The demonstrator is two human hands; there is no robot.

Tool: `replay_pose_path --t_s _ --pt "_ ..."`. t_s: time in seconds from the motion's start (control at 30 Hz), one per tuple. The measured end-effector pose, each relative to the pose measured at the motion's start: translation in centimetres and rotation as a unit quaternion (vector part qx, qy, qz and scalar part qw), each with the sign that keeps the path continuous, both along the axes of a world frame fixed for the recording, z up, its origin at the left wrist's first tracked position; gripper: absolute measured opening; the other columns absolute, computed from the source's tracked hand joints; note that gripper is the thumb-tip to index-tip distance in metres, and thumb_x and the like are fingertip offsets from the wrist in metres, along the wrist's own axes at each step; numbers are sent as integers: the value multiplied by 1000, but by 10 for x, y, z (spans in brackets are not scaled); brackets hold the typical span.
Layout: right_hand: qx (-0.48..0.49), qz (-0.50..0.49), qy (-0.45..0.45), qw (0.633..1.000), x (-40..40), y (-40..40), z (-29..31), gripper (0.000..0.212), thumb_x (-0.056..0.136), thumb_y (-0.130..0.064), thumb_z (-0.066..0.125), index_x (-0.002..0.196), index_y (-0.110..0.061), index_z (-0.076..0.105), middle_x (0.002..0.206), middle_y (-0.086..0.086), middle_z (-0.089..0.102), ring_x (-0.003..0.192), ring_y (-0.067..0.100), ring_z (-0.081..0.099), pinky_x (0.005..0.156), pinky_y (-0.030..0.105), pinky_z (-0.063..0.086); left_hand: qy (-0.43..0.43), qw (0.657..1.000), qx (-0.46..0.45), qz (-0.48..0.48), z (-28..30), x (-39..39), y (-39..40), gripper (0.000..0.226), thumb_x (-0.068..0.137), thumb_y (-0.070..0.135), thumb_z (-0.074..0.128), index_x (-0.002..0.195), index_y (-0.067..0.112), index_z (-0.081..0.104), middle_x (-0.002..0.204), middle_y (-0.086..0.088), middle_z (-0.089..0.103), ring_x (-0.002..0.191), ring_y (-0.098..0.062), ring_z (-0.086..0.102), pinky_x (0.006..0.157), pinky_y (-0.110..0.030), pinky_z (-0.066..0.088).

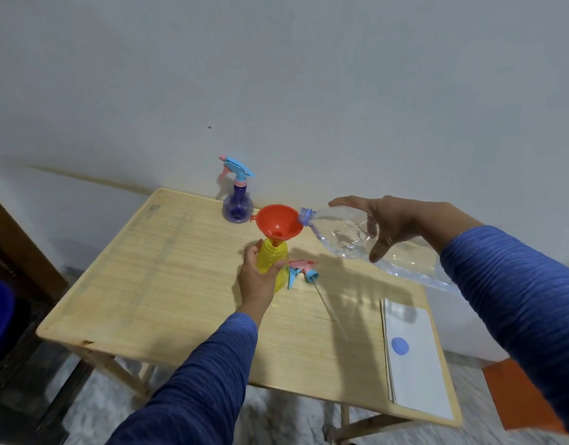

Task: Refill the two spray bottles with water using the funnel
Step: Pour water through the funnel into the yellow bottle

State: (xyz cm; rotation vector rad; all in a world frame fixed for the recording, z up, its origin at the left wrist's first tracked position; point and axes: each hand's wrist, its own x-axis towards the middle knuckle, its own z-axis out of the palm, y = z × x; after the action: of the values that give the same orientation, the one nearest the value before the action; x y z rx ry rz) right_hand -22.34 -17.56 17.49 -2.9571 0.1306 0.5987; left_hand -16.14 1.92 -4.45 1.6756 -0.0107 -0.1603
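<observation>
A yellow spray bottle (274,254) stands upright on the wooden table (154,284) with its head off. My left hand (255,277) grips its body from the left. A red funnel (279,222) sits in its neck. My right hand (392,224) holds a large clear water bottle (344,232) tipped on its side, its open mouth resting at the funnel's right rim. The yellow bottle's pink and blue spray head (304,269) lies on the table just right of it, its dip tube pointing toward me. A purple spray bottle (238,203) with its trigger head on stands at the back.
A stack of white paper (418,364) with a blue dot lies at the table's right front. The table's back edge is against a white wall. An orange object (520,393) sits on the floor at the right, dark furniture at the left.
</observation>
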Motion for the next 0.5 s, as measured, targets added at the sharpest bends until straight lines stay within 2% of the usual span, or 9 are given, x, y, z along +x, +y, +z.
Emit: replay_pose_path --t_s 0.13,0.33,0.5 --pt "1 11 -10 1000 2 0 1 115 55 -15 89 141 -46 20 68 -27 43 68 -12 42 61 12 31 2 1000 -2 -3 1 0 0 58 74 30 78 125 28 49 130 4 56 108 -7 46 90 -30 43" --pt "2 17 -14 1000 4 0 0 116 54 -15 89 141 -46 20 71 -27 42 69 -11 40 63 15 31 7 1000 -2 -2 0 0 0 58 75 29 78 125 29 49 131 4 56 118 -16 50 95 -35 45" --pt "-9 18 -15 1000 4 -2 1 117 54 -17 90 140 -49 17 70 -27 43 67 -9 42 64 19 34 8 1000 -1 -3 -1 1 -1 57 75 30 78 123 31 48 126 8 56 111 -10 47 89 -29 41"
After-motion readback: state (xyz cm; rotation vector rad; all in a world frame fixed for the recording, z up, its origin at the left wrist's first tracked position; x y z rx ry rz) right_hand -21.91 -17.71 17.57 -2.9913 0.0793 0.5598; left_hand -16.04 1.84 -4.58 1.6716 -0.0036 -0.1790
